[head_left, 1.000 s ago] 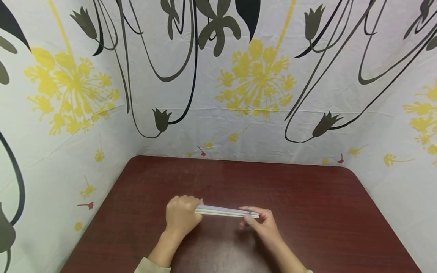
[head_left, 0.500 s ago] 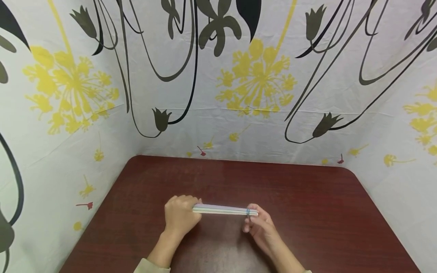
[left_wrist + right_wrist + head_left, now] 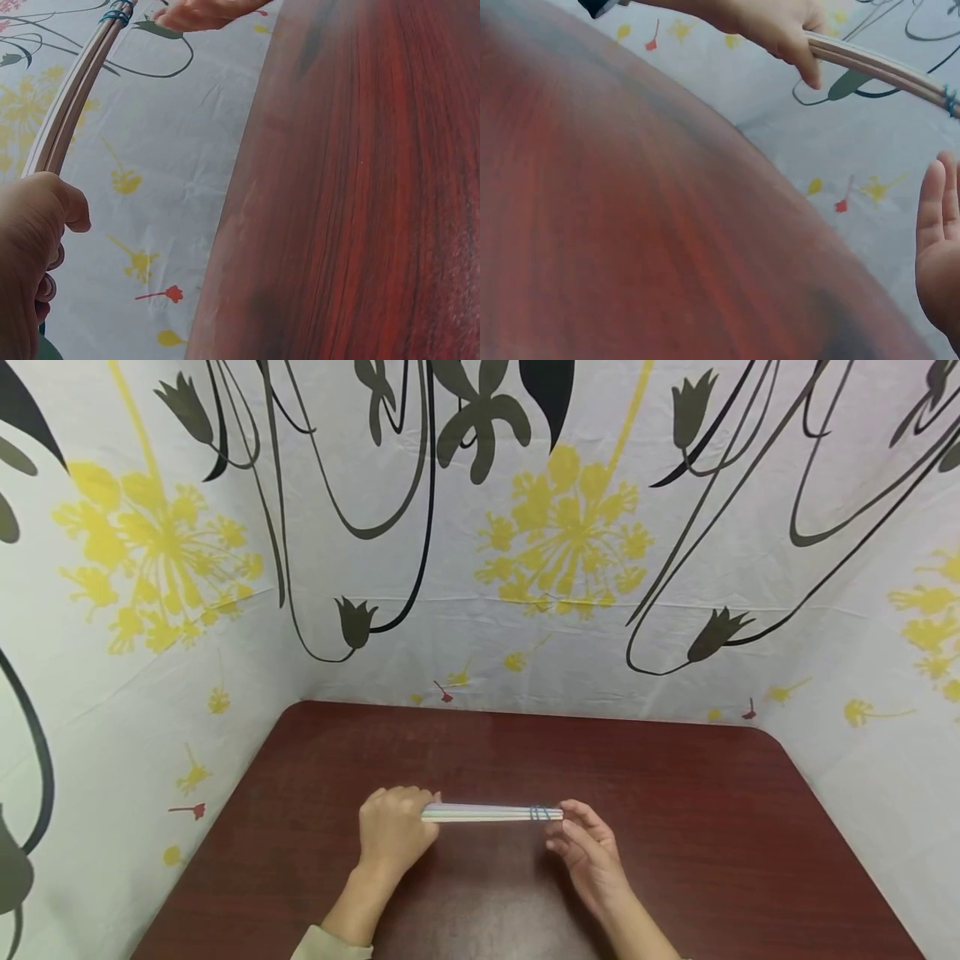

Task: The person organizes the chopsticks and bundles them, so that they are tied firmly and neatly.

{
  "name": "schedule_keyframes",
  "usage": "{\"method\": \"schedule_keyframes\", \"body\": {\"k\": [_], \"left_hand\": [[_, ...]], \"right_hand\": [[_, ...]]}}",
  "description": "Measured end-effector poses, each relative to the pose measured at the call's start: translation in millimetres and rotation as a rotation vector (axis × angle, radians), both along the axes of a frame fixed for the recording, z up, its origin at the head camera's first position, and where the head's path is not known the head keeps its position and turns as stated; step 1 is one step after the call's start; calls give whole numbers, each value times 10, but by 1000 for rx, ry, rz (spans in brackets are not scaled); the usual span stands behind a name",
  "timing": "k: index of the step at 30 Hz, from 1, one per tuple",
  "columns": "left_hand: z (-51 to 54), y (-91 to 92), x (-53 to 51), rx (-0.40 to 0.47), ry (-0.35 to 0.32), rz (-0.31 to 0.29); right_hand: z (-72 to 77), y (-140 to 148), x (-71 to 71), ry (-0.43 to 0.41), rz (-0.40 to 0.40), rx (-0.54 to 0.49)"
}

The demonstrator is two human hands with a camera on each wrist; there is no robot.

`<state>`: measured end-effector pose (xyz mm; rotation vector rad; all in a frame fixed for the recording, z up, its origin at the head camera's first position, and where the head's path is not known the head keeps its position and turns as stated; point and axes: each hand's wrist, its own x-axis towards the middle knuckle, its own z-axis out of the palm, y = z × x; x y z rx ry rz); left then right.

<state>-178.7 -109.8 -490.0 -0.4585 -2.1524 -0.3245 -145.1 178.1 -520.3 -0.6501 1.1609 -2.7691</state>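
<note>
My left hand (image 3: 396, 831) grips a bundle of pale chopsticks (image 3: 480, 812) by one end and holds it level above the table. A blue rubber band (image 3: 540, 812) is wound round the bundle near its right end; in the left wrist view the band (image 3: 118, 13) looks like several turns. My right hand (image 3: 592, 852) is just beyond the banded end, its fingers slightly bent. In the right wrist view the right hand (image 3: 939, 247) shows extended fingers apart from the chopsticks (image 3: 877, 66). The gripped end is hidden inside my left fist.
Below the hands lies a dark red-brown wooden table (image 3: 480, 752) with rounded far corners. A white cloth (image 3: 450, 568) printed with yellow, grey and red flowers hangs around its back and sides.
My right hand has come off the banded end and moved slightly right and up. The band now shows as spread turns on the chopsticks. The left hand keeps its grip, nearly still.
</note>
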Motion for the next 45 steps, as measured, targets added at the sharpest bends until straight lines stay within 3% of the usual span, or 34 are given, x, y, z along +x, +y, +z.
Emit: {"method": "schedule_keyframes", "body": {"k": [6, 13, 26, 32, 35, 40, 45], "left_hand": [[-9, 7, 3, -2, 3, -10], [29, 55, 15, -22, 27, -16], [106, 271, 69, -25, 106, -73], [114, 219, 36, -29, 143, -65], [98, 163, 16, -24, 134, -53], [57, 115, 6, -18, 95, -42], [57, 145, 4, -11, 123, -65]], "right_hand": [[143, 2, -46, 118, -147, 194], [232, -24, -50, 147, -273, 427], [211, -217, 36, 151, -269, 533], [197, -117, 19, 163, -242, 434], [217, -13, -16, 206, -270, 404], [297, 91, -49, 284, -345, 543], [323, 61, -53, 334, -297, 621]]}}
